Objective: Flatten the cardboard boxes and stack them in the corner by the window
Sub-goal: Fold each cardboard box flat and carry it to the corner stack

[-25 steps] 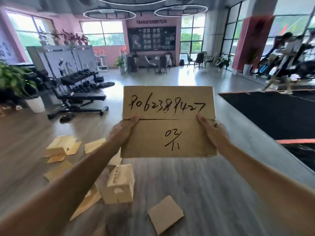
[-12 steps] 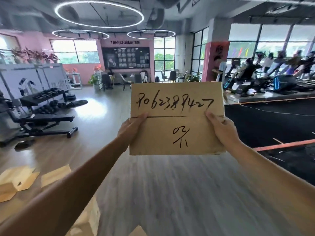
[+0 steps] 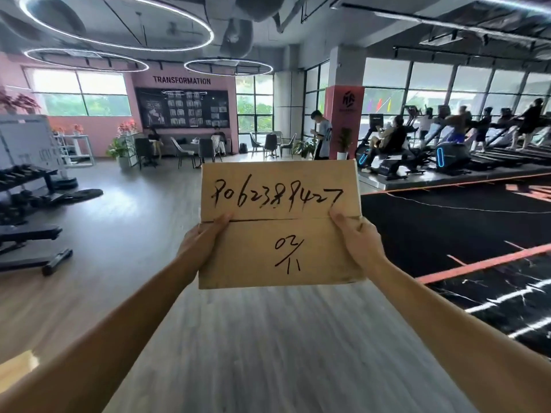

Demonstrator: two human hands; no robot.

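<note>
**One head-worn camera, facing forward**

The single wide-angle view looks from the person's head, level across the gym floor (image 3: 125, 234) toward the far windows (image 3: 80, 92). The raised cardboard sheet (image 3: 280, 225) sits close, centre frame; edges bend strongly.

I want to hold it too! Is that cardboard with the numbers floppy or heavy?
Probably light: the cardboard sheet hangs from just the left hand and right hand. Fairly stiff, since it stays flat. It may bend along its middle crease.

One cardboard sheet (image 3: 280, 225), held up by two hands: left hand (image 3: 199, 245), right hand (image 3: 357, 241). Three ring lights (image 3: 119, 25) overhead.
</note>
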